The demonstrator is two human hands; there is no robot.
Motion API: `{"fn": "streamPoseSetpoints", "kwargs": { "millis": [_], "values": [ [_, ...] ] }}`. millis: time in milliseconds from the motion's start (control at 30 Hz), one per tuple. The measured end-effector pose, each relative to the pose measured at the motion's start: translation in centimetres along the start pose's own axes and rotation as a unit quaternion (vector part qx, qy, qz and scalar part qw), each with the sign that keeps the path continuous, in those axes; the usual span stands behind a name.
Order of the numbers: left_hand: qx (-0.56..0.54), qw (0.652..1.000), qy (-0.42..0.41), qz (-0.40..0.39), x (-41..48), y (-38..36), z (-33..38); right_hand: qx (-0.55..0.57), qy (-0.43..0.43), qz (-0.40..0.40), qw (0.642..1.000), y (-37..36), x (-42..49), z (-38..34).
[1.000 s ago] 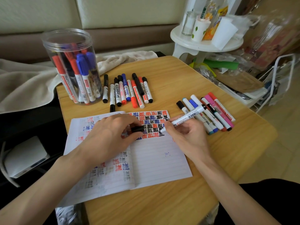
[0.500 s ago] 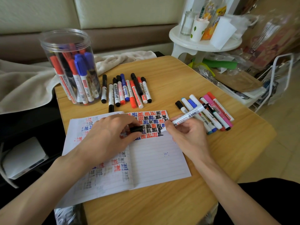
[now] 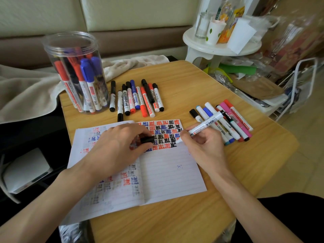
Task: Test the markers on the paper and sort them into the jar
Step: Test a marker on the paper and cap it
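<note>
I see a light wooden surface with rounded corners. At its far left corner stands a clear jar with markers upright inside. Just beside it lies a row of capped markers. A second bunch of markers lies near the right edge. The open lined paper covers the near left part, overhanging the left edge.
</note>
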State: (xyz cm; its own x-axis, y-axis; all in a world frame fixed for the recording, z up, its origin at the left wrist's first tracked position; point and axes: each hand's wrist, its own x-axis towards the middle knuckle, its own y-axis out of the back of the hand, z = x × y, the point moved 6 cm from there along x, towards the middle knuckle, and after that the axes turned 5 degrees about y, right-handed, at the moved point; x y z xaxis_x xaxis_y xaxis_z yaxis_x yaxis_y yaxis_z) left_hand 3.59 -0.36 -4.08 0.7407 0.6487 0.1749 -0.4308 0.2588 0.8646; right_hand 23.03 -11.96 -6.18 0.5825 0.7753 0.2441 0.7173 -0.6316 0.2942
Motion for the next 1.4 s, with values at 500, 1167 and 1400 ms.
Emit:
{"fn": "streamPoseSetpoints", "kwargs": {
  "millis": [500,1167,1400],
  "values": [
    [0.006,1.000,-0.001,0.002,0.0,0.0,0.0,-0.015,0.000,0.000,1.000,0.0,0.0,-0.1],
    [-0.090,0.996,0.015,0.020,0.4,0.5,0.7,0.175,-0.062,-0.075,0.980,-0.8,-0.4,-1.9],
    [-0.110,0.993,-0.003,0.036,0.5,0.7,1.4,0.175,-0.041,-0.099,0.979,-1.3,-0.7,-2.5]
  ]
}}
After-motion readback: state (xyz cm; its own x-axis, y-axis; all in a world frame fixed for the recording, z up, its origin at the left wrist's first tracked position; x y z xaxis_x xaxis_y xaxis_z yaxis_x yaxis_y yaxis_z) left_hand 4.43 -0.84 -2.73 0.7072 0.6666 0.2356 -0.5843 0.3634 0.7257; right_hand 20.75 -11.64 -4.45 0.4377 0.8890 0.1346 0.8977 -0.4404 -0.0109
